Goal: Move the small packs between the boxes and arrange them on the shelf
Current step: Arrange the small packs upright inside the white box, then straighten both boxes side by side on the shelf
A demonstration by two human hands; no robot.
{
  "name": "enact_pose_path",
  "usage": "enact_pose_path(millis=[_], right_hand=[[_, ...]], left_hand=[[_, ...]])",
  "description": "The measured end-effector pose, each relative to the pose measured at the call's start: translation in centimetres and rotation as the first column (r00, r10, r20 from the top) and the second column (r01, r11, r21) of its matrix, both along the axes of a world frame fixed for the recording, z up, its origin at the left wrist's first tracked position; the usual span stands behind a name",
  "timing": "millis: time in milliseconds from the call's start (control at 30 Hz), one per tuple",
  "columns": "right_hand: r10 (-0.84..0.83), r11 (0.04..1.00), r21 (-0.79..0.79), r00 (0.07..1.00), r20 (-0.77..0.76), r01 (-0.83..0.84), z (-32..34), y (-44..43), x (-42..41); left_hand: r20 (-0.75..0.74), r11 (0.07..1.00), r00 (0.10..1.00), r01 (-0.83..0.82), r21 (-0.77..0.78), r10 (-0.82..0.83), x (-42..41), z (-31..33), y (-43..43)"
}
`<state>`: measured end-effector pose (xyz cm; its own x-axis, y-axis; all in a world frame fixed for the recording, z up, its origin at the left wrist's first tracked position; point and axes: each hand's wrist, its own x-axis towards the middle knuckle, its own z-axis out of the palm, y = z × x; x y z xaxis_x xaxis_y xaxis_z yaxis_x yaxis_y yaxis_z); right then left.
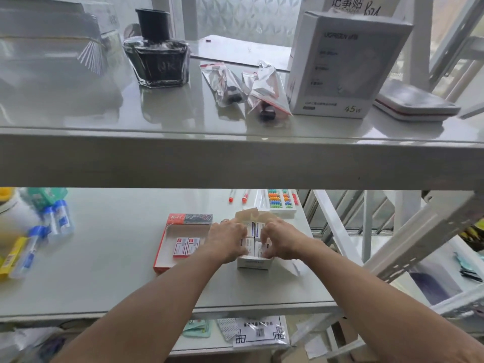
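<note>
Both hands work inside the white box (253, 260) on the middle shelf (110, 258). The left hand (227, 239) curls over the box's left side, and the right hand (277, 238) comes in from the right; their fingers (264, 235) are bent down among the small packs (254, 231) that fill the box. It looks as if the fingers are pinching one or two packs at the near end, but the knuckles cover the contact, so whether either hand has closed on a pack cannot be told.

Just left of the white box sits the red box (167, 247), open, with two red-and-white packs (186, 247) lying flat in it and most of its floor bare.

The packs look like light, stiff card cartons, probably smooth and a little slippery. They seem tightly packed, so the best hold is likely a pinch across the short ends, or a fingertip pried in at an edge to lever one up. Squeezing the broad faces could dent the card.

How many packs remain in the white box is hidden by the hands, and the print on them is too blurred to read. The box's raised flap (247, 214) hides its far end. The upper shelf (235, 158) cuts across the view, and the items at the left edge are smeared.
</note>
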<state>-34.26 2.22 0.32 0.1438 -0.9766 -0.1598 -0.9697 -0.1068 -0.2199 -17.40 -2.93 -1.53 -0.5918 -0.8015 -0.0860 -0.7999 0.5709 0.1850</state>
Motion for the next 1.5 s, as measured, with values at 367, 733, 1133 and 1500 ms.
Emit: enact_pose_path(millis=[367,733,1133,1500], right_hand=[[-0.026,0.996,-0.078,0.997,0.073,0.031,-1.0,0.1,-0.5],[-0.364,0.903,-0.138,0.896,0.256,0.407,-2.2,-1.4,-2.1],[-0.29,0.94,-0.095,0.913,0.288,0.328,-2.8,-2.4,-1.9],[-0.214,0.906,-0.254,0.884,0.415,0.338,-0.4,3.1,-1.7]], left_hand=[[-0.147,0.994,0.988,-0.037,0.106,0.053,0.0,-0.4,0.7],[-0.397,0.919,0.842,-0.258,0.299,0.365,0.4,-0.6,1.5],[-0.448,0.886,0.787,-0.258,0.386,0.424,0.4,-1.1,2.5],[-0.484,0.951,0.822,-0.216,0.22,0.299,2.2,-0.5,4.0]])
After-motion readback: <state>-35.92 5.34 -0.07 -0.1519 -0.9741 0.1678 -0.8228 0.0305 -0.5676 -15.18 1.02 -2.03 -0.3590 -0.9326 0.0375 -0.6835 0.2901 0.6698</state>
